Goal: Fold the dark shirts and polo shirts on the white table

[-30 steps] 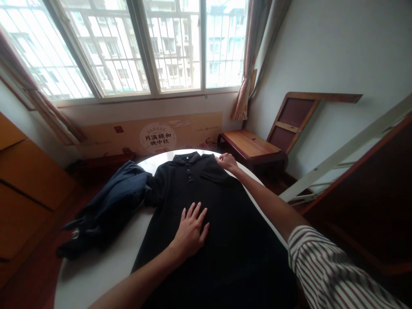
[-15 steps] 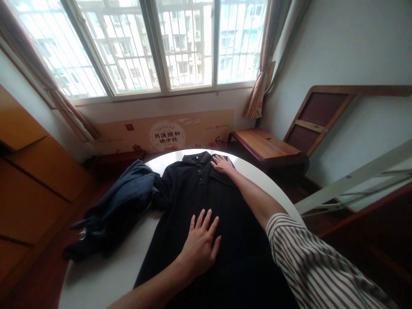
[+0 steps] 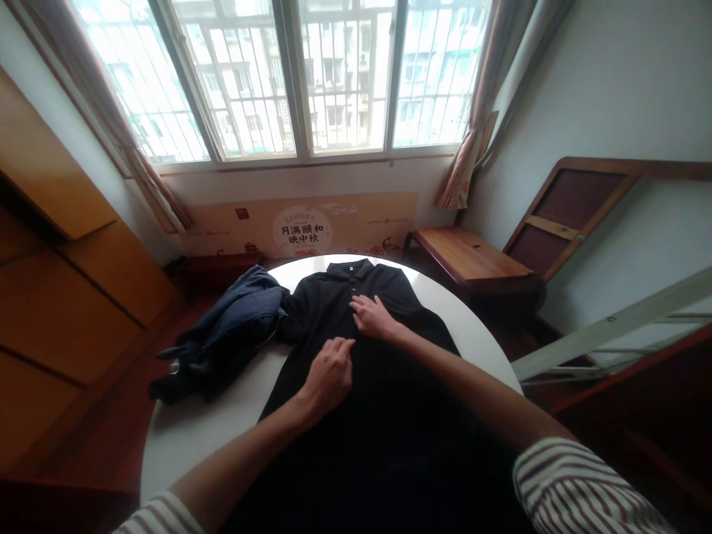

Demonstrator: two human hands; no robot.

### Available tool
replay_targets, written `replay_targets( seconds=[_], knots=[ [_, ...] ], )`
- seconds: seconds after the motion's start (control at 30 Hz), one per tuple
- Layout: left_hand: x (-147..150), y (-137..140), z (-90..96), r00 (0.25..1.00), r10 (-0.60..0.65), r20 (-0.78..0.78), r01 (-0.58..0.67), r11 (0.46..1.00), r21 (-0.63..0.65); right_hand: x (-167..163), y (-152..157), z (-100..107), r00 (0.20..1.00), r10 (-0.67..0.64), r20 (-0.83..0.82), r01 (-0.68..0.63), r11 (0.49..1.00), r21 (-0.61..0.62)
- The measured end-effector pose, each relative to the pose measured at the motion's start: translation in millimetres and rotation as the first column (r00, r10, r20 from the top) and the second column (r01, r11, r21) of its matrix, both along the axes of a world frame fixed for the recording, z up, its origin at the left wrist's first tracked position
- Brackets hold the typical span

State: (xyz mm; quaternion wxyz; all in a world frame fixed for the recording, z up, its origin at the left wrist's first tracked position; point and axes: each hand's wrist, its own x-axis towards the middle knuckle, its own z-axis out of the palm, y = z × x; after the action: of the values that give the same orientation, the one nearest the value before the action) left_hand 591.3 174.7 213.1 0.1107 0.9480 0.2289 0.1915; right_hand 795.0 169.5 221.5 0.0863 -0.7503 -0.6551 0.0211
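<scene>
A black polo shirt [image 3: 389, 386] lies spread front side up on a round white table [image 3: 478, 334], its collar toward the window. My left hand [image 3: 332, 373] is over the middle of the shirt, its fingers curled together; whether they pinch any cloth is hidden. Slightly farther away, near the button placket, my right hand [image 3: 374, 317] has its thumb apart from the fingers and nothing visible in it. Whether its fingertips touch the cloth I cannot tell. The shirt's lower part is dark and runs out of view at the bottom.
A bunched dark blue garment [image 3: 233, 319] lies at the table's left side, against the shirt's sleeve. Beyond the table stand a wooden bench [image 3: 472, 256] and a printed banner [image 3: 356, 215] below the window. Orange cabinets [image 3: 67, 297] line the left.
My right hand has moved from the shirt's shoulder toward the placket. My left hand has shifted forward and its spread fingers have curled in. The camera view has turned slightly left.
</scene>
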Motion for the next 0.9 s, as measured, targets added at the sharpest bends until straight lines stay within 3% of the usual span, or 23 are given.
replay_targets(
  seconds=[0.07,0.13,0.2,0.33,0.5,0.6,0.7,0.9],
  knots=[
    [-1.2,37.3,20.7,0.969,0.244,-0.03,-0.244,0.97,0.0,-39.1,-34.8,-7.9,0.991,0.135,-0.01,-0.135,0.991,-0.002],
    [-0.5,78.6,41.4,0.847,0.487,-0.215,-0.502,0.864,-0.021,-67.6,-64.8,-16.3,0.963,0.265,-0.051,-0.264,0.964,0.024],
    [4.5,114.9,56.3,0.761,0.559,-0.328,-0.602,0.798,-0.037,-83.5,-84.2,-22.3,0.949,0.303,-0.09,-0.3,0.953,0.042],
    [28.3,152.0,59.3,0.698,0.599,-0.392,-0.668,0.742,-0.054,-89.4,-93.3,-24.7,0.951,0.28,-0.128,-0.276,0.96,0.052],
    [56.2,156.2,40.9,0.642,0.664,-0.383,-0.733,0.679,-0.052,-87.1,-90.6,-23.4,0.95,0.28,-0.137,-0.274,0.96,0.064],
    [62.4,160.2,40.1,0.605,0.719,-0.342,-0.775,0.63,-0.048,-87.2,-91.4,-23.7,0.948,0.283,-0.147,-0.277,0.959,0.063],
    [61.9,169.3,51.1,0.584,0.757,-0.294,-0.8,0.597,-0.053,-87.2,-91.8,-24.4,0.948,0.281,-0.148,-0.273,0.959,0.073],
    [47.0,186.8,88.5,0.593,0.786,-0.175,-0.799,0.601,-0.01,-86.1,-90.9,-26.9,0.94,0.294,-0.173,-0.281,0.955,0.097]
  ],
)
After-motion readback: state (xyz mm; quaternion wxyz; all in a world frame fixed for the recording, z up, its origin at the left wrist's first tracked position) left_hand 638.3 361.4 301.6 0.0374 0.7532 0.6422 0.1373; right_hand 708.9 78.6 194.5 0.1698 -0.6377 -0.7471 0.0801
